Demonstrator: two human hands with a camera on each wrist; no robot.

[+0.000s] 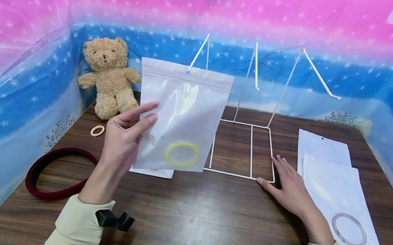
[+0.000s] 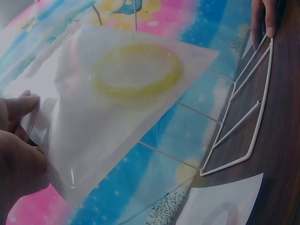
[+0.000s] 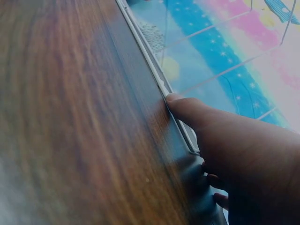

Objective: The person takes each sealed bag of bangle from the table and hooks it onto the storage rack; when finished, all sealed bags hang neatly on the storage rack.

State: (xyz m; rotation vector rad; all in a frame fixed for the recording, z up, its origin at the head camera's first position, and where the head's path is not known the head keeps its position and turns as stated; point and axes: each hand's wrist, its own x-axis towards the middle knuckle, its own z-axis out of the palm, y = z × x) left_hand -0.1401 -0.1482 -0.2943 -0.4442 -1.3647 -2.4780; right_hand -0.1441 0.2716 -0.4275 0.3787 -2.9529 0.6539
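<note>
L grip (image 1: 123,136): pinched on left edge of white zip pouch (image 1: 182,117); pouch to its right, long axis near vert., hang hole (image 1: 188,72) by left hook (image 1: 199,50) tip, threading unclear. R grip (image 1: 289,185): empty, fingers extended, touching wire rack (image 1: 251,151) base

Snowflake-patterned fabric backdrop (image 1: 278,10), enclosing a dark brown wood-grain surface (image 1: 205,208) at the rear and both sides; pink above, blue below, paler toward the bottom. Creases mark its left side. A soft light reflection (image 1: 207,220) brightens the surface's near middle.
</note>
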